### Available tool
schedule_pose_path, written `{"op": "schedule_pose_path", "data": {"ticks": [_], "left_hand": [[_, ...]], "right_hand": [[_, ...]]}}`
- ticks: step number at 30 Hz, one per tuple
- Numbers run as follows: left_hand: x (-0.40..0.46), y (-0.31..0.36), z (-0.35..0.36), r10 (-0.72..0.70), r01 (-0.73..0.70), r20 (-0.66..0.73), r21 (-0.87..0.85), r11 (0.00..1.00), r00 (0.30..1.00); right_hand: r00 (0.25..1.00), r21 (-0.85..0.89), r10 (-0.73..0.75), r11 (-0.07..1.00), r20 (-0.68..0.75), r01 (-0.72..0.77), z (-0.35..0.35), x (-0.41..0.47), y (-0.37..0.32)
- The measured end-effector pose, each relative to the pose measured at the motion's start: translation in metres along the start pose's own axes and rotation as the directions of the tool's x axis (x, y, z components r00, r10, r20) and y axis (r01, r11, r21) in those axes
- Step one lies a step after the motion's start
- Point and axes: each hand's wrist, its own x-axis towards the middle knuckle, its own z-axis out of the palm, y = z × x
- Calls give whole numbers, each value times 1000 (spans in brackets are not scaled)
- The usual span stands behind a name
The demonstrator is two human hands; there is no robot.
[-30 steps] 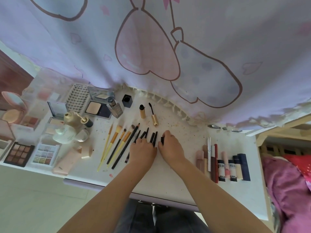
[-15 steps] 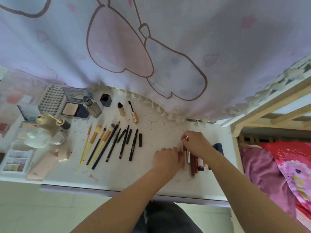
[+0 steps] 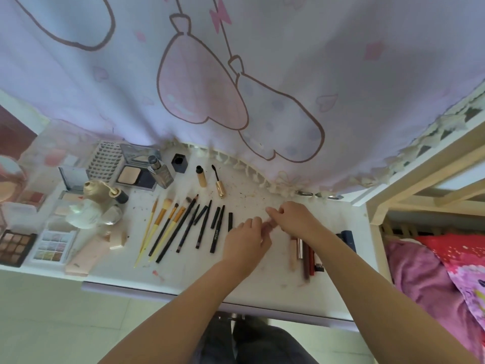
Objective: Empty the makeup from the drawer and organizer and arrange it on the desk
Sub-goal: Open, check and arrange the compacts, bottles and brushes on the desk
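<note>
Makeup lies in rows on the white desk (image 3: 262, 279). Brushes (image 3: 162, 222) and black pencils (image 3: 207, 227) fan out left of centre. My left hand (image 3: 245, 240) and my right hand (image 3: 294, 219) meet above the desk, both holding a small pinkish tube (image 3: 270, 225) between them; it is blurred. Lip tubes (image 3: 305, 254) lie in a row under my right forearm, partly hidden. A mascara wand (image 3: 218, 181) and its small bottle (image 3: 201, 176) sit further back.
Eyeshadow palettes (image 3: 52, 245), a powder compact (image 3: 133, 174), a glass bottle (image 3: 160, 170) and a cream pump bottle (image 3: 101, 191) crowd the left. A lilac curtain (image 3: 236, 74) hangs over the desk's back. A wooden bed frame (image 3: 420, 185) with pink bedding stands right.
Both hands left the black pencils and moved right to the lip tubes. They have now lifted one small pinkish tube from that row and hold it together.
</note>
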Motion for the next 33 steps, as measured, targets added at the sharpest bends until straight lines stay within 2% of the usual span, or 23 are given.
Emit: {"op": "schedule_pose_path", "data": {"ticks": [4,8,12,15,19,22,24,26,30,33], "left_hand": [[-1,-8,-19,-57,74,77,-236,969,995],[1,-15,-39,30,33,151,-396,917,988],[-2,-15,-47,54,39,209,-418,908,976],[-8,-13,-51,58,44,219,-435,899,974],[-15,-15,-57,62,64,234,-495,867,970],[-18,-15,-63,88,46,268,-457,888,959],[-18,-13,-67,119,11,276,-428,904,954],[-17,-11,-69,118,17,282,-435,900,952],[-18,-17,-73,73,87,304,-481,872,950],[-19,-18,-75,100,48,301,-448,893,948]], "right_hand": [[997,159,-76,985,14,73,-14,-5,-16],[992,329,-127,938,26,111,-18,-17,-17],[990,388,-135,915,37,110,-13,-29,-13],[978,459,-195,878,78,138,-15,-40,-10],[944,423,-278,888,177,182,-28,-49,-5],[929,427,-255,896,267,123,-37,-56,-7],[922,361,-217,928,320,93,-39,-58,-11],[924,349,-229,930,307,114,-38,-58,-12],[894,471,-321,870,313,147,-43,-58,-8],[901,384,-238,919,362,89,-46,-58,-12]]}}
